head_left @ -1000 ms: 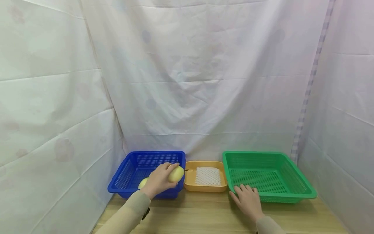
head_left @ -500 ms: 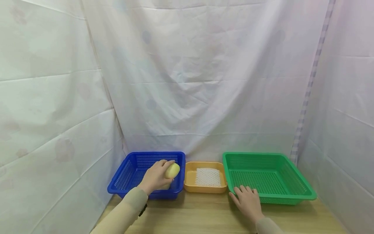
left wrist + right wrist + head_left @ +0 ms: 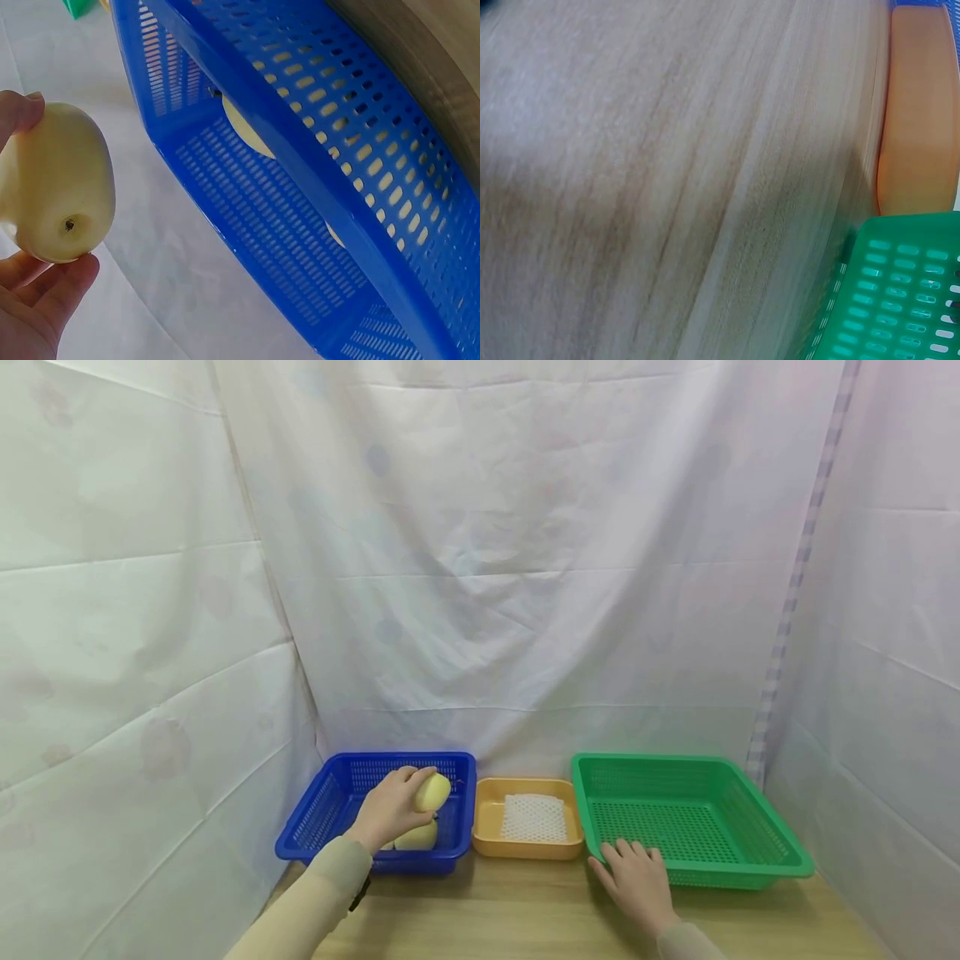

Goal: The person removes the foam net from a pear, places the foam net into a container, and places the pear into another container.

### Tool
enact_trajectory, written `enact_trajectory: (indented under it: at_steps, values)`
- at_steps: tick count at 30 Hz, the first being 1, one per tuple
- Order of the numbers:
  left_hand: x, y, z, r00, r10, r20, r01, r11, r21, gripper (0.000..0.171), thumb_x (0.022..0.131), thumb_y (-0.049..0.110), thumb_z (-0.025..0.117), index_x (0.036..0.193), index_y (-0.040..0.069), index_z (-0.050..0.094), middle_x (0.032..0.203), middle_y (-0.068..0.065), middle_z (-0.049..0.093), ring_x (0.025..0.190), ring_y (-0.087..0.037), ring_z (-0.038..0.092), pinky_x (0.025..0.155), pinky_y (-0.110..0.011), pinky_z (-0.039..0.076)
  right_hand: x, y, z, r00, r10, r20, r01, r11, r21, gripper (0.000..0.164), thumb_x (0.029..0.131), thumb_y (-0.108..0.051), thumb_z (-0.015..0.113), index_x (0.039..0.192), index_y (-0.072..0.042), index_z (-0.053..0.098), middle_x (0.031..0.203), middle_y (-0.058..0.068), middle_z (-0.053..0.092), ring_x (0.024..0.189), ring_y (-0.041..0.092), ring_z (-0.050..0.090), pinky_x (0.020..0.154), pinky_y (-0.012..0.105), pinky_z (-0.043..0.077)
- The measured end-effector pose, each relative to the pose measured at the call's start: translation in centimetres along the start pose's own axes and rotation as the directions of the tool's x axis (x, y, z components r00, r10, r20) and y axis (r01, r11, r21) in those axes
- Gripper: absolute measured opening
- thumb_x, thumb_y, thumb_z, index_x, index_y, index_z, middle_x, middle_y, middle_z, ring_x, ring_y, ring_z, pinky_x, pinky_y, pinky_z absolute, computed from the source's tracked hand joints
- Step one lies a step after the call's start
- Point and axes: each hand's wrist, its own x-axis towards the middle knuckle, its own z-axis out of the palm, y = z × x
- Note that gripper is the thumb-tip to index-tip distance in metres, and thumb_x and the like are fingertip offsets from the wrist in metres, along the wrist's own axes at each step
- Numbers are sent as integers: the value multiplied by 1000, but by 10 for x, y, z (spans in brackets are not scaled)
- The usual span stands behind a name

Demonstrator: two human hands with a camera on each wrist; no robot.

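My left hand (image 3: 390, 807) grips a pale yellow pear (image 3: 432, 793) above the blue basket (image 3: 306, 843). In the left wrist view, thumb and fingers pinch the held pear (image 3: 67, 187) from opposite sides, its dimpled end facing the camera. Beneath the hand, another pear (image 3: 417, 837) lies in the basket's near part, partly covered by the hand; the left wrist view shows part of a basket pear (image 3: 244, 129) behind the rim. My right hand (image 3: 637, 878) rests its fingers on the near left corner of the green basket (image 3: 738, 865). The right wrist view does not show that hand.
Between the two baskets stands a shallow orange tray (image 3: 487, 843) with a white foam net (image 3: 534, 817) in it. All stand on a wooden table (image 3: 517, 910). White cloth (image 3: 525, 568) hangs behind and at both sides.
My left hand has moved left and slightly up with the pear, from the basket's right rim to over its inside. A pear below has come into view. The right hand stays put.
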Motion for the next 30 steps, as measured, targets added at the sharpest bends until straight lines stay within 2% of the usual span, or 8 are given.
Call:
enact_trajectory:
  at_steps: [6,20,30]
  values:
    - [0,-10,-3,1000,-26,8,26,1000,5,73,73,38,83,138,22,54,119,-8,59,98,-25,58,72,-44,52,0,0,1,1000,2,1,-2,1000,-8,30,88,-46,67,99,-19,69,82,-3,60,70,18,51,60,38,37]
    - [-5,-32,-6,997,-70,-19,71,997,43,72,74,38,82,137,20,53,117,-12,59,96,-29,58,66,-44,52,-1,0,1,1000,-6,-20,5,1000,-8,29,87,-46,68,97,-19,69,82,-3,60,70,17,52,60,37,37]
    - [-10,-47,-11,990,-138,-15,139,989,57,74,74,38,82,138,15,53,115,-16,59,96,-33,58,60,-43,51,0,1,2,1000,0,-10,0,1000,-13,32,87,-47,67,99,-18,70,85,-2,61,72,19,54,62,39,39]
